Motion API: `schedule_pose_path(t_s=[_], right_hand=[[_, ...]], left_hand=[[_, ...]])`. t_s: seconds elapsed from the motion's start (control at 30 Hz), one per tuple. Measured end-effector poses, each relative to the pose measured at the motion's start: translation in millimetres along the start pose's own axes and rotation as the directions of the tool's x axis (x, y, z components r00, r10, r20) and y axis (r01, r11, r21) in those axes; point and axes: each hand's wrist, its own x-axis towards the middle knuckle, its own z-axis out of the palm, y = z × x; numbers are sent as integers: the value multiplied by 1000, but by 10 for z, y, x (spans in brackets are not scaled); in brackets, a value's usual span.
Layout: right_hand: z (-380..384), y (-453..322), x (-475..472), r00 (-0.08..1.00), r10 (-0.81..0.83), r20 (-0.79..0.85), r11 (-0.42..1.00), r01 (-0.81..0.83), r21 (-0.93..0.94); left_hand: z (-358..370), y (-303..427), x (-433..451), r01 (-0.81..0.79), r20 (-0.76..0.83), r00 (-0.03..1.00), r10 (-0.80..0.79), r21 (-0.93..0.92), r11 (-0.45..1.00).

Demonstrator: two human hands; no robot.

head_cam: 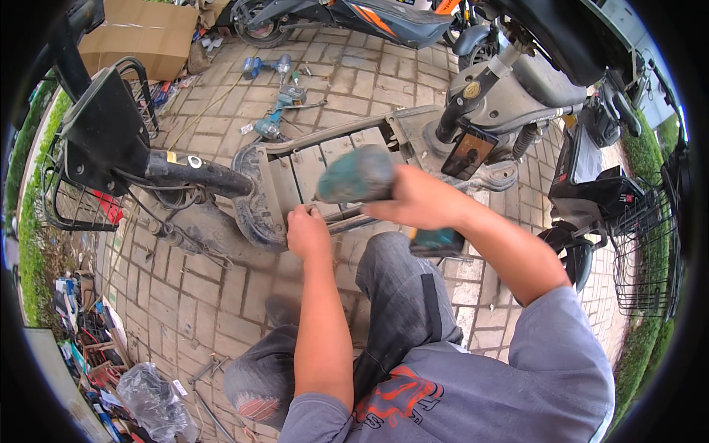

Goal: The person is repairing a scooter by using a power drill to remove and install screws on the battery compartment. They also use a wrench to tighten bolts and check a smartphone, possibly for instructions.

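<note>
My right hand (421,196) grips a teal and black cordless drill (354,176), blurred, its nose pointing left and down. Its battery base (437,242) shows below my forearm. Just under the drill's nose, my left hand (308,232) has curled fingers at the near edge of an electric scooter's open footboard (265,221). Whatever those fingertips pinch or touch is too small to tell. Inside the footboard bay, several grey battery blocks (307,169) sit side by side. The drill and my right hand cover part of them.
A blue impact wrench (266,66) and a teal one (277,113) lie on the brick paving beyond the scooter. A phone (469,152) leans by the seat post. The front basket (83,183) stands left. Tools and a plastic bag (155,396) lie lower left; parked scooters (388,22) stand behind.
</note>
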Motion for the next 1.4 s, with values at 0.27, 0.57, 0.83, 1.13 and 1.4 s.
schedule_pose_path(t_s=[0.27, 0.57, 0.83, 1.13, 1.4], right_hand=[[-111, 527, -1753, 886, 372, -277, 877, -238, 418], [596, 2438, -2448, 569, 755, -325, 648, -577, 497], [1539, 3257, -2318, 364, 910, -198, 362, -465, 808], [1731, 3818, -2531, 458, 889, 2, 71, -143, 987], [2004, 4163, -2483, 448, 893, -36, 175, -271, 947]], left_hand=[[43, 64, -2, -1, -58, 998, -2, -43, 999], [-139, -323, -23, 87, 334, 926, 175, -641, 763], [-686, -552, -24, 264, 415, 854, 313, -865, 427], [874, -1592, -383, 513, 748, 661, 58, -507, 693], [2168, -2621, -501, 277, 544, 838, -36, -369, 887]])
